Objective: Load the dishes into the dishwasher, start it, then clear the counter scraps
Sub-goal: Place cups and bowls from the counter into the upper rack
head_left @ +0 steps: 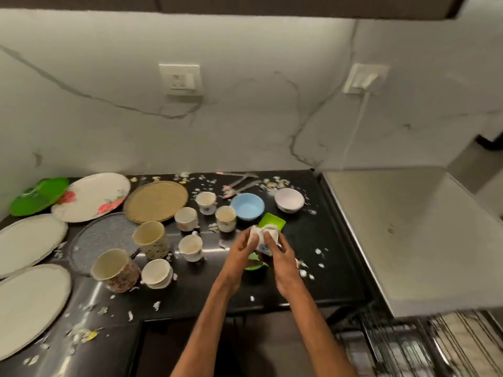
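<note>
1. The left hand (241, 250) and right hand (281, 257), close together, both grip one small white floral cup (265, 239) over the middle of the black glossy worktop (334, 257).
2. Five small white teacups (186, 217) and two tall patterned mugs (149, 238) stand to their left.
3. Two bowls sit far right: a blue plastic bowl (247, 205) and a white bowl (289, 200).
4. Pale scraps (303, 272) litter the worktop. A veined white marble wall (245, 118) rises behind it, and a wire dishwasher rack (394, 346) lies near right.

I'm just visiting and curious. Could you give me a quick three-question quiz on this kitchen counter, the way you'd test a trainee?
1. True or false: the blue bowl sits in the dishwasher rack.
2. What do the left hand and right hand hold together? A) a cup B) a spoon C) a plate
3. What colour is the square dish just behind the hands?
Key: 1 false, it stands on the counter; 2 A; 3 green.
</note>
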The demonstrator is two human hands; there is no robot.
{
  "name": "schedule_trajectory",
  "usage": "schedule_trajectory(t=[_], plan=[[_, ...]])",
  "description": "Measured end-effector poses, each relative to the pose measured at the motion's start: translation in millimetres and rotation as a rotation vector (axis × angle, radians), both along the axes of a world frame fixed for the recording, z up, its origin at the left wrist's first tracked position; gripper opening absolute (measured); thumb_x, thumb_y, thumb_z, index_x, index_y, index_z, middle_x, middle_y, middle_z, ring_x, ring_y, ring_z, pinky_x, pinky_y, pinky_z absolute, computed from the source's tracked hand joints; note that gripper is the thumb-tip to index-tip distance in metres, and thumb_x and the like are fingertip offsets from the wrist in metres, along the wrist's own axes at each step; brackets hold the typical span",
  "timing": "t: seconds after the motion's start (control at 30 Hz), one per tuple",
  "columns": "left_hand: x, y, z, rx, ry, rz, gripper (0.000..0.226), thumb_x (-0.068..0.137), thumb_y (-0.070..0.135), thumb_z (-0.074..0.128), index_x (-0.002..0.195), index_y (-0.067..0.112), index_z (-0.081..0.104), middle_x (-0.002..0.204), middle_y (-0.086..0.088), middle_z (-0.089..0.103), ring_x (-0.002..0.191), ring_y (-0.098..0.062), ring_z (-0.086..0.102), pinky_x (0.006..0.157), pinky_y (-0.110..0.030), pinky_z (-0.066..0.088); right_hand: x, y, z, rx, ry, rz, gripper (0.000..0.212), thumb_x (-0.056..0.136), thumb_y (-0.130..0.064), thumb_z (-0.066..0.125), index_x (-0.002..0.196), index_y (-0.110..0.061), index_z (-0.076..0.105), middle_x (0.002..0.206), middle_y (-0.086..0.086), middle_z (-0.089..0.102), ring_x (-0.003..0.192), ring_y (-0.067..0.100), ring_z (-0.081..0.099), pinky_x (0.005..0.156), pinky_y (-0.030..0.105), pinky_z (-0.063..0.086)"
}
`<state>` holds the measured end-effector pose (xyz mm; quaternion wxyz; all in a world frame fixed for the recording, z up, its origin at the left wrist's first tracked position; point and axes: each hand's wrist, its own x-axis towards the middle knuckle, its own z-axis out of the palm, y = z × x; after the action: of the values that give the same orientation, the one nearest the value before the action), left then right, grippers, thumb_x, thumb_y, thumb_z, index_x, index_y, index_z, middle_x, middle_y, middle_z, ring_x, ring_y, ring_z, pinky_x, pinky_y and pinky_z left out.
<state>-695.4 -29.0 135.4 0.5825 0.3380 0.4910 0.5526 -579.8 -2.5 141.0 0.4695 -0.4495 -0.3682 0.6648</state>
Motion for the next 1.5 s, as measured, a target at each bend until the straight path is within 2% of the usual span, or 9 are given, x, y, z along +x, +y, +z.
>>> schedule_trajectory(t=[0.1, 0.33, 0.53, 0.67, 0.77, 0.97, 1.17, 1.37, 1.5], plan=[[54, 5, -5, 0.006, 0.082, -0.100, 0.043, 0.091, 0.014, 0.067, 0.133, 0.014, 0.055, 0.121, -0.011, 0.069, 0.105, -0.021, 0.068, 0.083, -0.035, 0.058, 55, -8, -6, -0.027, -0.049, -0.136, 0.029, 0.092, -0.033, 0.066, 0.117, -0.019, 0.069, 0.104, 0.006, 0.076, 0.096, 0.020, 0.071, 0.088, 0.040, 0.057], [173, 3, -8, 0.040, 0.287, -0.173, 0.053, 0.075, 0.026, 0.086, 0.115, 0.012, 0.052, 0.107, -0.010, 0.067, 0.092, -0.012, 0.066, 0.074, -0.023, 0.055, 165, -26, -12, -0.037, -0.249, -0.290, 0.052, 0.096, -0.059, 0.036, 0.122, -0.023, 0.064, 0.108, -0.001, 0.072, 0.096, 0.008, 0.069, 0.082, 0.025, 0.056], [279, 14, 9, 0.007, 0.280, -0.155, 0.062, 0.075, 0.022, 0.085, 0.117, 0.005, 0.042, 0.097, -0.005, 0.062, 0.074, -0.004, 0.065, 0.069, -0.024, 0.057, 267, -25, -6, 0.065, -0.440, -0.326, 0.018, 0.105, -0.024, 0.045, 0.120, -0.024, 0.055, 0.109, -0.002, 0.065, 0.080, -0.007, 0.062, 0.064, 0.012, 0.048], [337, 22, 3, -0.040, 0.281, -0.115, 0.058, 0.083, 0.030, 0.078, 0.121, 0.007, 0.040, 0.098, -0.002, 0.058, 0.077, -0.008, 0.063, 0.068, -0.023, 0.055, 325, -9, -7, 0.164, -0.653, -0.268, 0.018, 0.103, -0.029, 0.045, 0.113, -0.024, 0.059, 0.112, 0.007, 0.062, 0.094, 0.022, 0.065, 0.082, 0.037, 0.054], [376, 25, -3, -0.083, 0.313, -0.132, 0.061, 0.086, 0.038, 0.073, 0.124, 0.012, 0.033, 0.101, -0.001, 0.056, 0.084, -0.011, 0.062, 0.073, -0.027, 0.054, 371, -4, -10, 0.179, -0.797, -0.139, 0.027, 0.104, -0.026, 0.041, 0.118, -0.018, 0.064, 0.112, 0.009, 0.065, 0.100, 0.029, 0.063, 0.086, 0.034, 0.052], [439, 22, -8, -0.012, 0.501, -0.262, 0.089, 0.063, 0.069, 0.078, 0.122, 0.009, 0.051, 0.115, -0.009, 0.058, 0.090, -0.013, 0.062, 0.069, -0.015, 0.048, 475, -25, -8, 0.181, -0.693, -0.029, 0.024, 0.099, -0.015, 0.059, 0.121, -0.008, 0.066, 0.112, 0.010, 0.070, 0.093, 0.014, 0.064, 0.084, 0.027, 0.054], [502, 1, -13, 0.014, 0.413, -0.432, 0.013, 0.095, 0.033, 0.062, 0.094, 0.024, 0.071, 0.079, 0.009, 0.074, 0.072, -0.005, 0.070, 0.067, -0.023, 0.055, 551, -60, -22, 0.074, -0.669, -0.056, 0.026, 0.091, -0.011, 0.070, 0.112, 0.004, 0.065, 0.083, 0.006, 0.068, 0.066, 0.012, 0.059, 0.061, 0.021, 0.051], [548, -8, -27, -0.012, 0.337, -0.901, 0.042, 0.094, 0.027, 0.061, 0.133, 0.012, 0.056, 0.119, -0.008, 0.070, 0.106, -0.024, 0.068, 0.081, -0.031, 0.057, 608, -98, -41, -0.037, -0.647, -0.367, 0.015, 0.092, -0.001, 0.066, 0.105, 0.000, 0.071, 0.086, 0.009, 0.070, 0.072, 0.022, 0.068, 0.066, 0.039, 0.061], [579, -2, -39, 0.086, 0.388, -1.080, 0.067, 0.078, 0.022, 0.083, 0.138, 0.016, 0.053, 0.129, -0.004, 0.065, 0.119, -0.022, 0.062, 0.096, -0.038, 0.053, 635, -119, -44, -0.073, -0.715, -0.514, 0.015, 0.092, 0.000, 0.066, 0.104, -0.001, 0.074, 0.092, 0.011, 0.073, 0.073, 0.016, 0.067, 0.066, 0.029, 0.060]])
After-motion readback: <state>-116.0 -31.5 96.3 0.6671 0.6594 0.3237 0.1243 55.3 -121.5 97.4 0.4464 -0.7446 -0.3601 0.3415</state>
